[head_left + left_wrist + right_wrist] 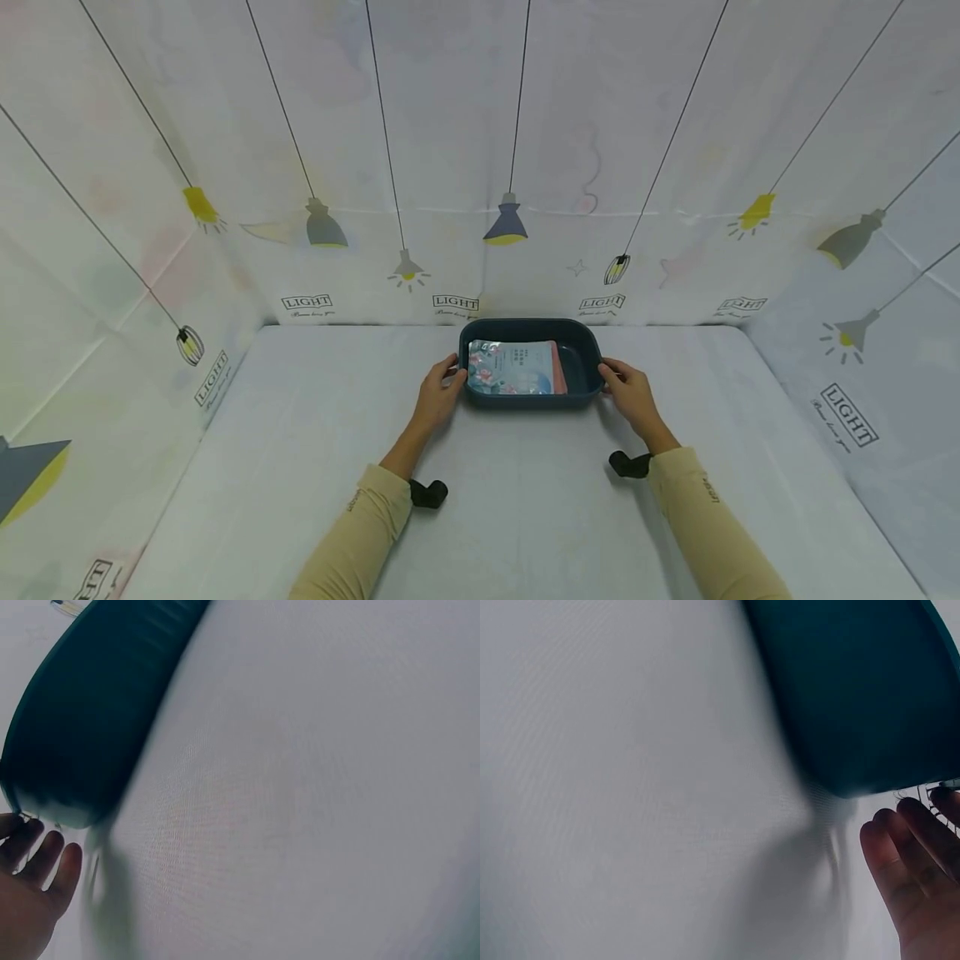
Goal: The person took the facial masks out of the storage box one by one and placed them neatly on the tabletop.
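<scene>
A dark teal plastic storage bin (525,402) is held near the back edge of the table, its long side facing me. Inside lies a pale blue flat packet (517,367) with a floral print, toward the left end. The edge of a pink packet (559,368) shows from beneath it. My left hand (438,395) grips the bin's left end with the thumb at the rim. At the opposite end my right hand (632,393) grips it the same way. In both wrist views the fingertips are right at the bin's outer end wall.
A white cloth covers the table (525,500). White curtains (450,125) printed with hanging lamps stand behind and on both sides, close behind the bin. A black wrist mount (429,494) sticks out from the left cuff, another mount (628,464) from the right.
</scene>
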The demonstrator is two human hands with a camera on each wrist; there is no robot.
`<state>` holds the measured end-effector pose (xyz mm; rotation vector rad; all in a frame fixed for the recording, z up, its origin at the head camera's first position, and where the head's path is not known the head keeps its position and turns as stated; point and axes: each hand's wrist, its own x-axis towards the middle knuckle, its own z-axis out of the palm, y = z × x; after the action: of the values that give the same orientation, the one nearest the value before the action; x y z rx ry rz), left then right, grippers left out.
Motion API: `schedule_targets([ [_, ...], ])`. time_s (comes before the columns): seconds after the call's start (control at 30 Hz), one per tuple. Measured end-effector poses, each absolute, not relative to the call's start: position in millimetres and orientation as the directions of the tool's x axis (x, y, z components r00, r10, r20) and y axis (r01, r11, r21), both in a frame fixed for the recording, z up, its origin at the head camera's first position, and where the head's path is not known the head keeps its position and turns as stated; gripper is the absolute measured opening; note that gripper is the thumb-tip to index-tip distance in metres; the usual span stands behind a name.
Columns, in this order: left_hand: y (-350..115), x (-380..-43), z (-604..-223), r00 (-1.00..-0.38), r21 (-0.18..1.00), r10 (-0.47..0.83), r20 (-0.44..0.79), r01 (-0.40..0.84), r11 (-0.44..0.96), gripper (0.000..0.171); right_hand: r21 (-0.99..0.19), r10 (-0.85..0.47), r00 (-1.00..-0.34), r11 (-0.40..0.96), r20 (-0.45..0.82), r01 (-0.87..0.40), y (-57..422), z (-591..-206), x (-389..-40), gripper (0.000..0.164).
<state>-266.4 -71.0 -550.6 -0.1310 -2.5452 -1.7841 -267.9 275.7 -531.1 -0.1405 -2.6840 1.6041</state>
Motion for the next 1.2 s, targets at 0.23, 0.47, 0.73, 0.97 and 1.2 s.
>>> schedule_targets([
  [0.23,-67.1,-264.1,-548.0,-0.996,0.937,0.041,0.085,0.094,0.337,0.047,-0.922,0.092,-0.994,0.379,-0.051,0.082,274.3,-529.5,-266.1,0.048],
  [0.47,-66.2,-262.0,-549.6,-0.998,0.947,0.029,0.064,0.070,0.315,0.045,-0.954,0.088,-0.994,0.288,-0.064,0.087,270.4,-529.5,-262.5,0.046],
  [0.73,-69.0,-259.8,-546.1,-0.998,0.942,0.011,0.058,0.058,0.330,0.044,-0.951,0.076,-0.995,0.297,-0.067,0.086,263.3,-525.6,-263.5,0.042],
  [0.97,-79.2,-253.7,-540.0,-0.999,0.942,-0.005,0.047,0.043,0.331,0.044,-0.955,0.071,-0.994,0.278,-0.087,0.103,250.6,-525.5,-263.9,0.040],
  [1.2,-98.0,-248.4,-538.8,-0.999,0.950,-0.018,0.027,0.020,0.313,0.044,-0.956,0.051,-0.995,0.275,-0.086,0.096,231.4,-522.2,-263.2,0.039],
])
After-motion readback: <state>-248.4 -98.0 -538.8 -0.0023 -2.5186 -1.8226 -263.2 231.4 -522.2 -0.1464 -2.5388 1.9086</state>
